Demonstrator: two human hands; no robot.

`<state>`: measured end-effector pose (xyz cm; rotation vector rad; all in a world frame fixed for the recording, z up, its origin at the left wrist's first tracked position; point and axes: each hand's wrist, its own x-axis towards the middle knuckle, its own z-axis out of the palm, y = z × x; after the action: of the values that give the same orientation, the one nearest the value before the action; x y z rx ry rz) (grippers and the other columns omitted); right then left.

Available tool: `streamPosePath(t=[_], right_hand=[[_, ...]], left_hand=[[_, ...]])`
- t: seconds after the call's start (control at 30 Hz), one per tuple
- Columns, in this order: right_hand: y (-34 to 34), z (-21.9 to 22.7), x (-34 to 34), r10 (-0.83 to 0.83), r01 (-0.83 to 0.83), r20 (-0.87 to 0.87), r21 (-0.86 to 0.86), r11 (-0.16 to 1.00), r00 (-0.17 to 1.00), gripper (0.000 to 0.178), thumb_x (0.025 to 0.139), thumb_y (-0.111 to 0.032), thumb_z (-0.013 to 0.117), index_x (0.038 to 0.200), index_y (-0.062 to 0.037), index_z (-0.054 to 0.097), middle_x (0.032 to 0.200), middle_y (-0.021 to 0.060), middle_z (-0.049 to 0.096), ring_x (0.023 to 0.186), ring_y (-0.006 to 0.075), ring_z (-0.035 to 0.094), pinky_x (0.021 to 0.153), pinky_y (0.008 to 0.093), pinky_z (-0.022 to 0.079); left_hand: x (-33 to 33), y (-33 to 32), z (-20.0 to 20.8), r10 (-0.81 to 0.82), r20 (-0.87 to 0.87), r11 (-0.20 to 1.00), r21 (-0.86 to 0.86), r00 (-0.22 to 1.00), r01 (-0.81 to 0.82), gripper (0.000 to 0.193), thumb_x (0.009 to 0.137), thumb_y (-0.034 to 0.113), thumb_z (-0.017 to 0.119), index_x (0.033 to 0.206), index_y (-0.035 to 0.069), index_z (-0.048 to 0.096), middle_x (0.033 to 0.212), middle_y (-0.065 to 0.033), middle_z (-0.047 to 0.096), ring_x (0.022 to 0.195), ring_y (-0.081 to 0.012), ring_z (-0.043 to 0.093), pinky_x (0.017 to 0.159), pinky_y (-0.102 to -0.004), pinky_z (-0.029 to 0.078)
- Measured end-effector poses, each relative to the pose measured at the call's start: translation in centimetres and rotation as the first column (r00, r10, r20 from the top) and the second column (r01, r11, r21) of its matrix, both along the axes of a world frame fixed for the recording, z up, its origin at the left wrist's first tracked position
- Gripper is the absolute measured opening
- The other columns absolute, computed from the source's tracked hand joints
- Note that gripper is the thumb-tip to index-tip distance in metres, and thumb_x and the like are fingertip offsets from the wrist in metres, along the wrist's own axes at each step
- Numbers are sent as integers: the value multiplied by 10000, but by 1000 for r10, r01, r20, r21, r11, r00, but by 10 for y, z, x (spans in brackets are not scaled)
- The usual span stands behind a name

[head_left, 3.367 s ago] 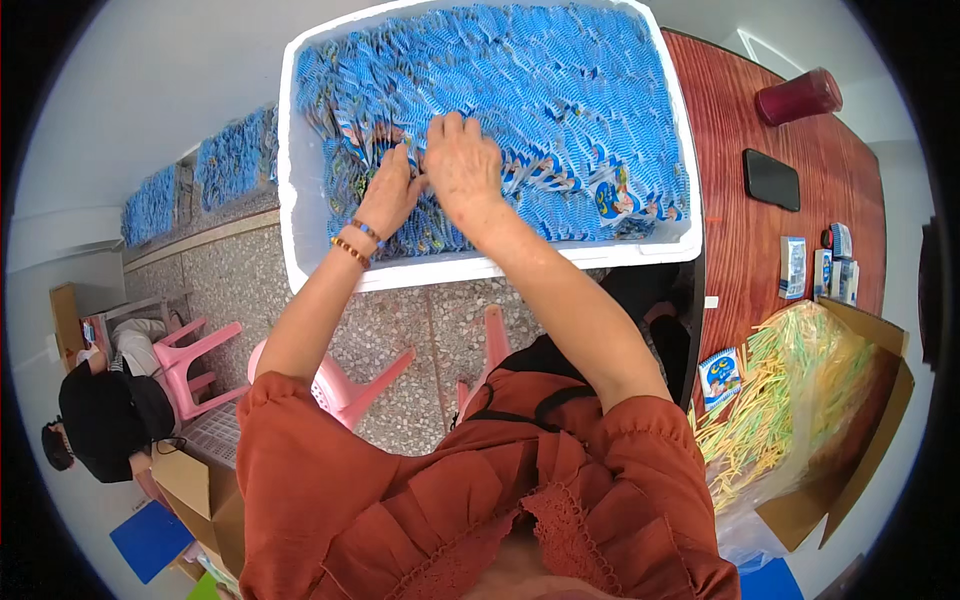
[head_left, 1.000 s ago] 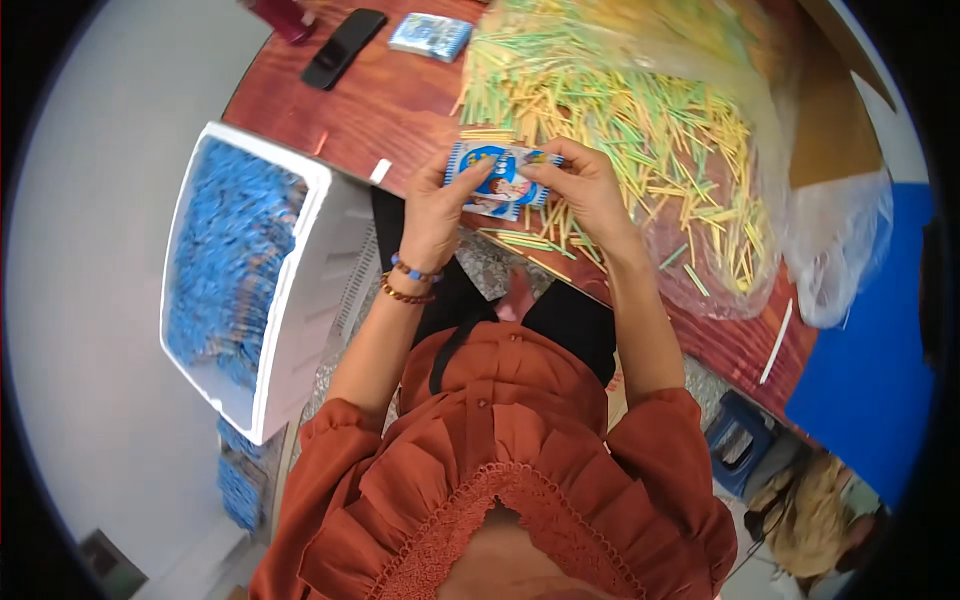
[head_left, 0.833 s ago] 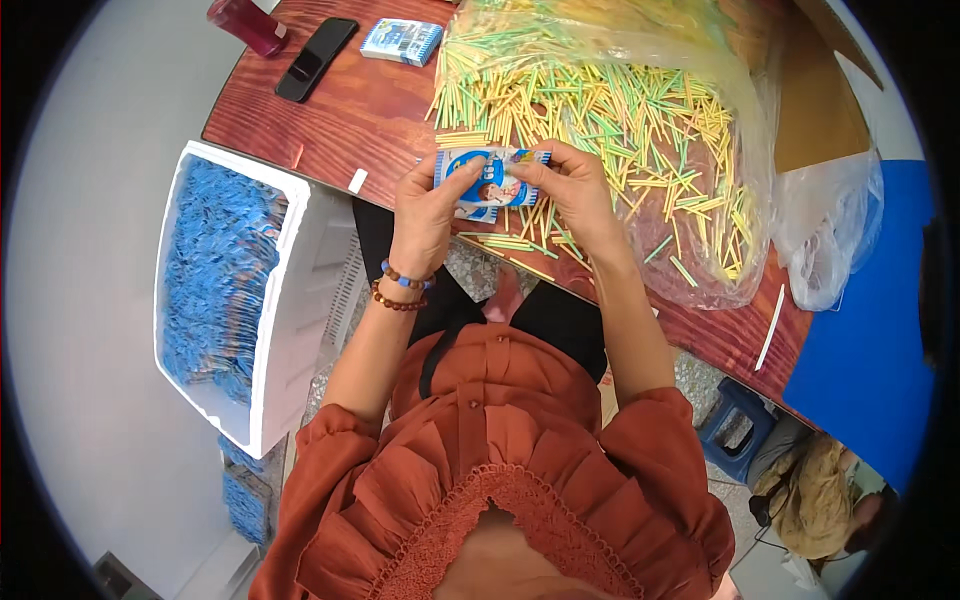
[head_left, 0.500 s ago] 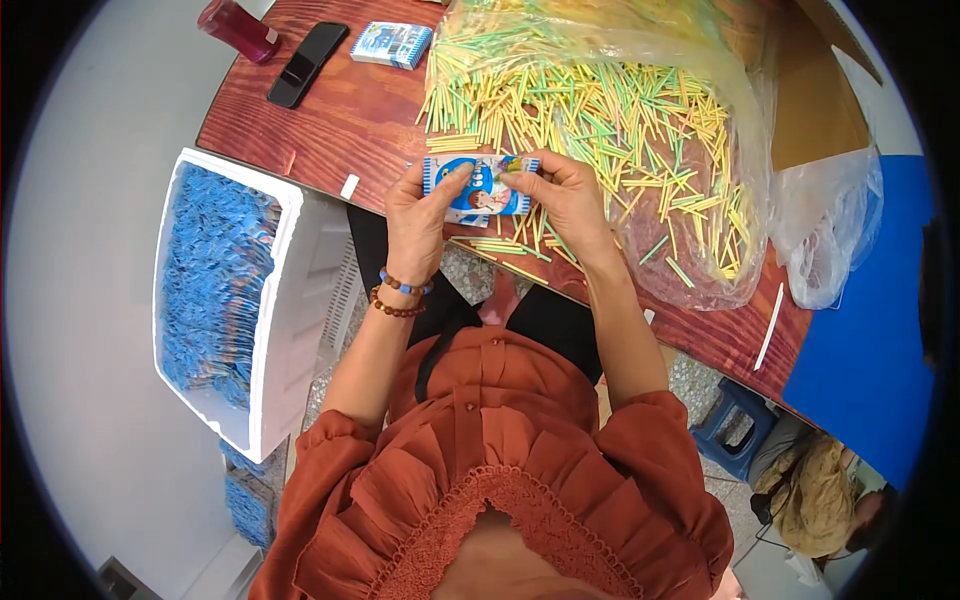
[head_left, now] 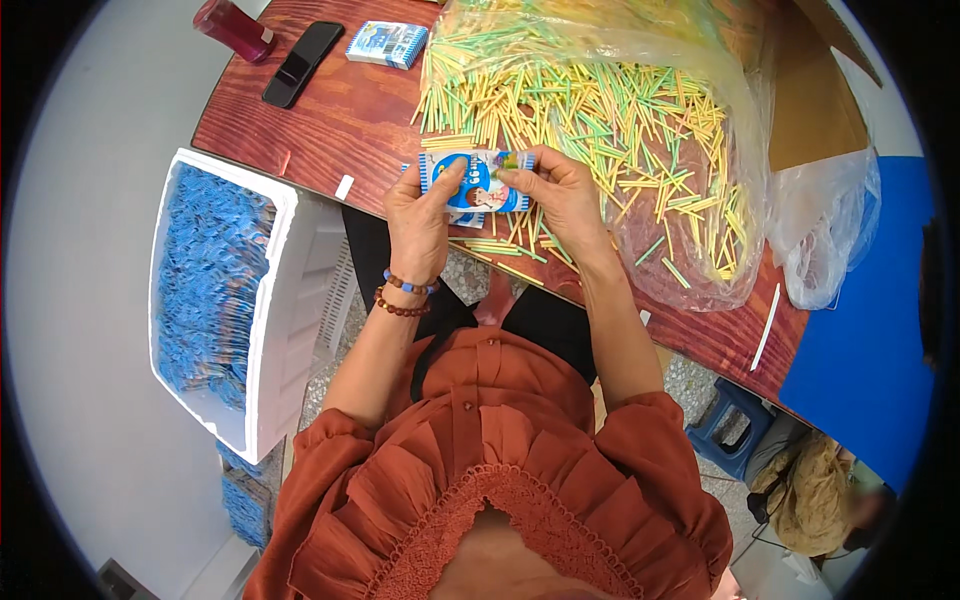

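Between my two hands is a small blue and white printed packet (head_left: 486, 194), held just above the near edge of the table. My left hand (head_left: 417, 228) pinches its left end, with the thumb on top and the fingers mostly hidden below. On the other end, my right hand (head_left: 568, 200) grips the packet with thumb over and fingers behind. Beneath it shows the edge of another blue and white packet (head_left: 467, 219). Short yellow and green sticks (head_left: 500, 248), like cut straws, lie on the table beside and below my hands.
A big heap of yellow and green sticks (head_left: 600, 125) spills from a clear plastic bag (head_left: 700, 285). To the left stands a white foam box (head_left: 262, 330) packed with blue packets. A phone (head_left: 303, 64), a red-lidded jar (head_left: 236, 30) and a packet stack (head_left: 386, 45) sit far left.
Both hands keep their pinch on the packet. The packet has tilted a little, and the whole view has shifted slightly.
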<state>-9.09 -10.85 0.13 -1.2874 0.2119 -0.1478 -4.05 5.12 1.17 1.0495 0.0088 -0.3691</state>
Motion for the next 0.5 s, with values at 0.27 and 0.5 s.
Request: streamPosePath(t=[0.27,0.5], right_hand=[[-2,8,-2,-53,53,4,-153,987,999,143,922,-119,620,947,6,686,801,-3,665,729,47,571,672,205,454],[-24,19,-17,-81,246,360,-440,863,929,145,847,-110,677,962,-24,657,1135,74,574,981,119,557,886,282,433]], left_hand=[[-2,-8,-2,-6,-22,1000,-27,1000,5,176,925,149,631,980,-13,674,882,-49,691,733,-86,649,635,-227,535],[5,-3,-11,-23,-103,999,-26,994,20,226,948,210,602,983,-1,675,889,-60,695,740,-108,655,607,-242,526]])
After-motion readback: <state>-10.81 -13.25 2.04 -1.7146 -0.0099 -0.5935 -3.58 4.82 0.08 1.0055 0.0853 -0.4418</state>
